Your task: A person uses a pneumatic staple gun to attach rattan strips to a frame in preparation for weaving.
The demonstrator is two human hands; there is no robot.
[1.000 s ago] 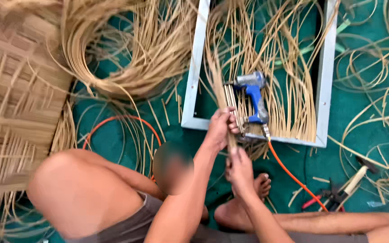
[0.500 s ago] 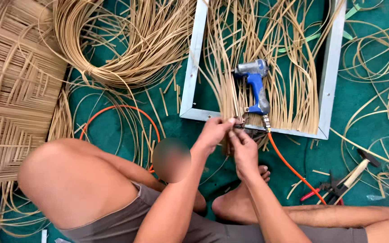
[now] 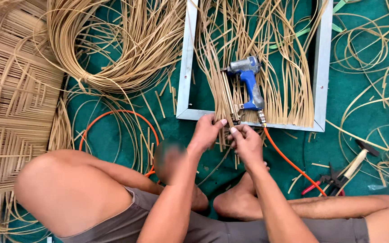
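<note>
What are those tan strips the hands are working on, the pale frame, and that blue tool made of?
The strips look like split rattan or cane: thin, flat, matte tan, bending in loose curves. The frame seems to be metal, perhaps aluminium or galvanised steel: dull grey, flat-faced, mitred at the corner. The blue tool appears to have a plastic or painted grip and a bare grey metal head. Both the left hand and right hand pinch the strip ends.

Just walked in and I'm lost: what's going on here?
A person sits on the green floor, both hands at the near edge of a metal frame. The left hand and right hand pinch the ends of rattan strips laid across the frame. A blue air stapler lies on the strips beside them, its orange hose trailing off.
</note>
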